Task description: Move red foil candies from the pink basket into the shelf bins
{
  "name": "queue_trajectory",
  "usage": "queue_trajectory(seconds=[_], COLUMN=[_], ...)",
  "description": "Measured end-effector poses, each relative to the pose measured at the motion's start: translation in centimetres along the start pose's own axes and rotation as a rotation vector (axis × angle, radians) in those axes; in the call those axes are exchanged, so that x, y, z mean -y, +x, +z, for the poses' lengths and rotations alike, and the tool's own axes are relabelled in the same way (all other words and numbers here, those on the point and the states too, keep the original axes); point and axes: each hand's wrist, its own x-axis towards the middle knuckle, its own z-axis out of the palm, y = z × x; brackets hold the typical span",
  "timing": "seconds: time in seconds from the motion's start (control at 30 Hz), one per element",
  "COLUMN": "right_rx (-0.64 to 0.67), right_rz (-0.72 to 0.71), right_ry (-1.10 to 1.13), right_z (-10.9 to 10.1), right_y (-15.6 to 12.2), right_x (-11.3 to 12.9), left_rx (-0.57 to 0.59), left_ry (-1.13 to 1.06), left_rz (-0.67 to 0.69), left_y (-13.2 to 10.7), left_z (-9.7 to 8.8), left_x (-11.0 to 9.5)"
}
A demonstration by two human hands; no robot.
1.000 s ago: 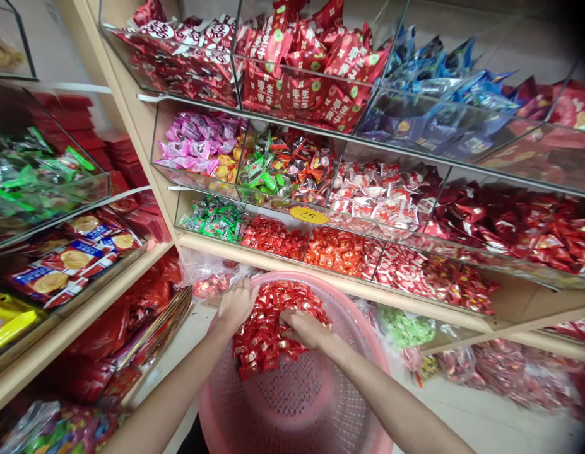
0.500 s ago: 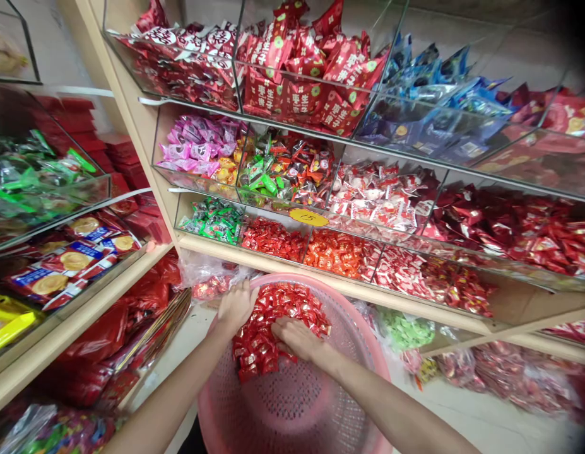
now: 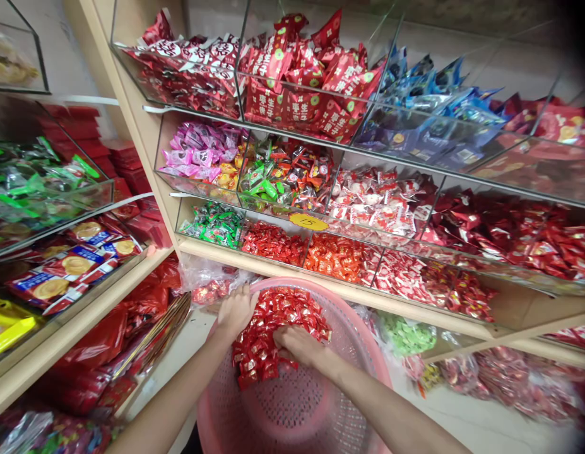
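Note:
A round pink plastic basket (image 3: pixel 377 353) with perforated walls stands low in front of me. Red shiny wrapped candies (image 3: pixel 259 359) are heaped against its far and left side, while its near bottom is bare. My left hand (image 3: pixel 236 310) is closed over the basket's left far rim, fingers hooked across the edge. Reaching in from the right, my right hand (image 3: pixel 295 345) presses into the candy heap with its fingers curled. Its fingertips are partly hidden among the candies, so how many it grips cannot be seen.
Wooden shelves with clear bins of wrapped sweets rise behind the basket, with a yellow price tag (image 3: pixel 309 221) on one bin. A side shelf with biscuit packs (image 3: pixel 74 265) is on the left. Bagged green sweets (image 3: pixel 408 333) lie under the shelf at right.
My right hand's fingers have curled in more, at nearly the same place in the candies. My left hand stays on the rim. The view has shifted slightly.

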Motion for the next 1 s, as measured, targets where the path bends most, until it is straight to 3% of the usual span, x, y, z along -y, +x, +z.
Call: queue_trajectory(seconds=[0.1, 0.2, 0.4, 0.5, 0.6, 0.7, 0.83, 1.0], right_rx=[-0.016, -0.051, -0.243, -0.322, -0.316, -0.263, -0.121, -0.049], right_rz=[0.018, -0.012, 0.045, 0.194, 0.368, 0.462, 0.557, 0.599], right_ry=[0.052, 0.056, -0.083, -0.235, -0.413, -0.471, -0.363, -0.267], right_z=[-0.2, -1.7, -9.0, -12.8, -15.1, -15.9, -15.8, -15.7], right_y=[0.0, 0.2, 2.2, 4.5, 7.0, 9.2, 11.1, 12.3], right_x=[-0.1, 0.1, -0.1, -1.2, -2.5, -3.4, -3.9, -4.9], left_rx=[-0.016, -0.026, -0.004, -0.011, -0.021, -0.024, -0.022, -0.012], left_ry=[0.006, -0.009, -0.025, -0.019, -0.015, -0.017, -0.032, -0.042], left_rz=[-0.001, 0.011, 0.003, 0.0, -0.002, -0.002, -0.008, -0.015], left_y=[0.0, 0.1, 0.0, 0.0, 0.0, 0.0, 0.0, 0.0], left_z=[0.1, 0.2, 0.2, 0.2, 0.3, 0.4, 0.4, 0.3], left_x=[0.1, 0.3, 0.5, 0.5, 0.6, 0.6, 0.7, 0.7])
